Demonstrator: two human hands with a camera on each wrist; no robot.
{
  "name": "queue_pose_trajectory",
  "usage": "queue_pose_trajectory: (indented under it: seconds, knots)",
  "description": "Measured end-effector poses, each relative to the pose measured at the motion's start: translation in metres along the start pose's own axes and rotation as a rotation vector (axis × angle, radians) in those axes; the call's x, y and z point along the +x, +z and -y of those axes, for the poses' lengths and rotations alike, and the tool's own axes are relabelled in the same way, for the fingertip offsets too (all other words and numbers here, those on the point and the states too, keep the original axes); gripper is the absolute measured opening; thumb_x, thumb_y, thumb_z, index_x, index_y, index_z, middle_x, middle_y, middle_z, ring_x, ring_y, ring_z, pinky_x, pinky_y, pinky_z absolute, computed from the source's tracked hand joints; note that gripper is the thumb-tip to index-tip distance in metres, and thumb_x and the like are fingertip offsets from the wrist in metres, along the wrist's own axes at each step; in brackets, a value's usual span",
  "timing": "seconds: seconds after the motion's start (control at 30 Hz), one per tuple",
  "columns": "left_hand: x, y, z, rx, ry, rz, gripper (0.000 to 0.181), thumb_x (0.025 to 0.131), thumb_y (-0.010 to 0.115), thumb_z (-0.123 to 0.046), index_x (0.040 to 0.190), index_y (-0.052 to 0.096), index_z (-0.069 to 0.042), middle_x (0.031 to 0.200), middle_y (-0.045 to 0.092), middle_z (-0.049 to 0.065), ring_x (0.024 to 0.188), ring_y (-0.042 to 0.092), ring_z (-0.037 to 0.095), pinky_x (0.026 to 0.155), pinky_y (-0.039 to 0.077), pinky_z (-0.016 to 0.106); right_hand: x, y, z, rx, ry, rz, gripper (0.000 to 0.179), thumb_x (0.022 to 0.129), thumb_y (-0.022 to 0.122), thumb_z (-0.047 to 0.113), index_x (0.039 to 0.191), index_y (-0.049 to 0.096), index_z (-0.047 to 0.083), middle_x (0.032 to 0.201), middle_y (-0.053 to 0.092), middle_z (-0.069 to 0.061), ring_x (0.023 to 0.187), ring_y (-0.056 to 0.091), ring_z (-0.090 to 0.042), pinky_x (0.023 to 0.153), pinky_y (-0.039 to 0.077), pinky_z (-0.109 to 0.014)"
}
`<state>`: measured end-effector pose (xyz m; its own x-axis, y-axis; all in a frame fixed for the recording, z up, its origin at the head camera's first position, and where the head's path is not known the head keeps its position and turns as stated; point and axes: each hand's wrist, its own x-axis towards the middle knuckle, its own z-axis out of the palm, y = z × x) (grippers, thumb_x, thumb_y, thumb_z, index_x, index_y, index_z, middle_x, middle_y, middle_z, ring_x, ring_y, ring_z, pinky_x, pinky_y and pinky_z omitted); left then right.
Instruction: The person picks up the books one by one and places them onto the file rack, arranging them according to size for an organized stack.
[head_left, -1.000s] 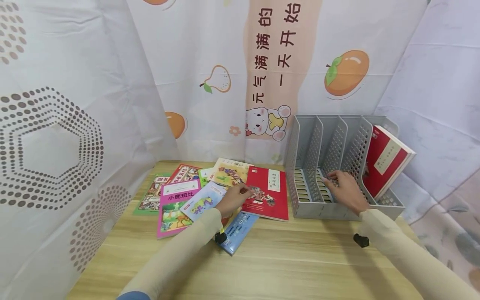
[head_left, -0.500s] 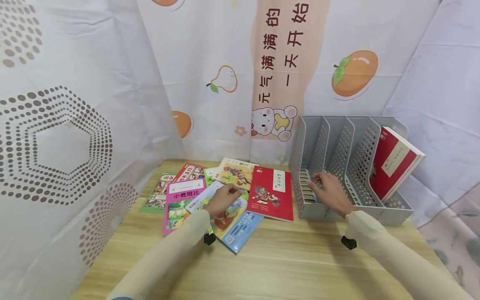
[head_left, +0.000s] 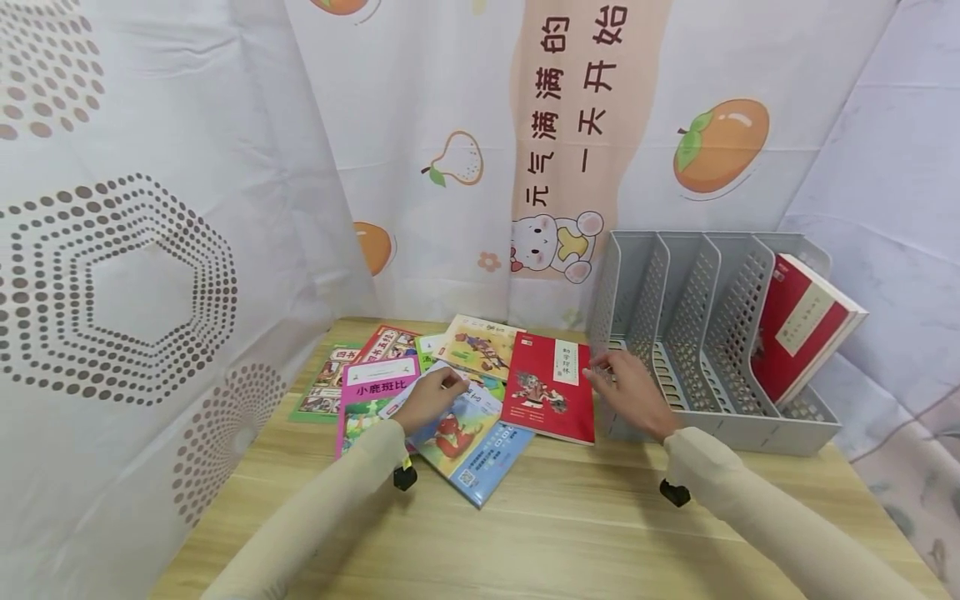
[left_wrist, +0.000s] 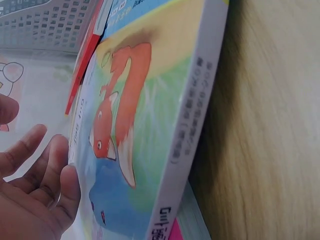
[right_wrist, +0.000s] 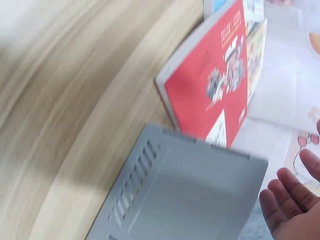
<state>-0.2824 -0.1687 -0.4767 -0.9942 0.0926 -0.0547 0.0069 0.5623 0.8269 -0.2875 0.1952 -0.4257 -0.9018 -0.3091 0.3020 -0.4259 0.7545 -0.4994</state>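
My left hand (head_left: 429, 400) hovers with relaxed fingers over a picture book with a fox on its cover (head_left: 456, 435). In the left wrist view its fingertips are right at the far edge of that book, holding nothing. My right hand (head_left: 633, 396) is at the front left corner of a grey file rack (head_left: 757, 430), beside a red book (head_left: 555, 417) lying flat. Its fingers are loosely bent around nothing in the right wrist view. Another red book (head_left: 798, 333) leans in the rack's rightmost compartment.
Several thin books overlap on the left of the wooden table (head_left: 555, 533): a pink-bordered one (head_left: 381, 372), a green-edged one (head_left: 322, 387) and a yellowish one (head_left: 483, 343) among them. A blue book (head_left: 491, 468) sticks out beneath the fox book. Printed curtain (head_left: 450, 242) hangs behind.
My right hand has moved left from inside the rack to its left front corner. My left hand has drawn left, away from the flat red book, over the fox book. The head view has turned slightly left.
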Motion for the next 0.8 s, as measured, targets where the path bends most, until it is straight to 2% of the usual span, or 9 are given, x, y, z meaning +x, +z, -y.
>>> queue_pose_trajectory:
  seconds: [0.17,0.33,0.47,0.7,0.8]
  knots:
    - [0.002,0.001,0.001,-0.019,-0.008,0.004,0.025,0.104,0.061,-0.04,0.11,0.067,-0.016,0.103,0.066,0.003,0.087,0.064,0.018,0.076,0.053,0.035,-0.001,0.009,0.008,0.001,0.004,0.029,0.039,0.103,0.064,0.03,0.127,0.061,0.0,0.124,0.061,-0.021,0.115,0.054,-0.036,0.095,0.049,-0.056]
    - [0.007,0.006,-0.001,-0.032,0.001,0.048,0.03,0.104,0.06,-0.04,0.112,0.069,-0.012,0.101,0.067,0.004,0.081,0.064,0.019,0.072,0.054,0.034,-0.004,0.013,0.015,-0.004,0.022,0.04,0.039,0.102,0.066,0.03,0.128,0.061,0.001,0.126,0.06,-0.021,0.117,0.053,-0.035,0.097,0.048,-0.057]
    - [0.007,0.011,-0.007,-0.01,-0.002,0.081,0.033,0.105,0.059,-0.04,0.114,0.07,-0.01,0.1,0.067,0.005,0.075,0.063,0.02,0.067,0.053,0.033,-0.006,0.015,0.018,-0.004,0.036,0.061,0.04,0.102,0.066,0.033,0.128,0.06,0.002,0.127,0.059,-0.019,0.114,0.054,-0.033,0.095,0.049,-0.054]
    - [0.011,0.021,-0.012,-0.038,0.005,0.126,0.029,0.107,0.057,-0.034,0.115,0.069,-0.009,0.102,0.067,0.005,0.077,0.064,0.021,0.066,0.054,0.034,-0.01,0.019,0.021,0.014,0.058,0.105,0.044,0.102,0.065,0.039,0.129,0.06,0.006,0.126,0.059,-0.016,0.109,0.052,-0.029,0.092,0.05,-0.051]
    - [0.012,0.027,-0.015,-0.047,0.01,0.143,0.029,0.106,0.057,-0.034,0.116,0.069,-0.009,0.102,0.067,0.004,0.077,0.064,0.021,0.066,0.054,0.035,-0.012,0.021,0.021,0.023,0.065,0.126,0.044,0.1,0.067,0.039,0.129,0.06,0.006,0.127,0.059,-0.016,0.112,0.052,-0.031,0.095,0.05,-0.054]
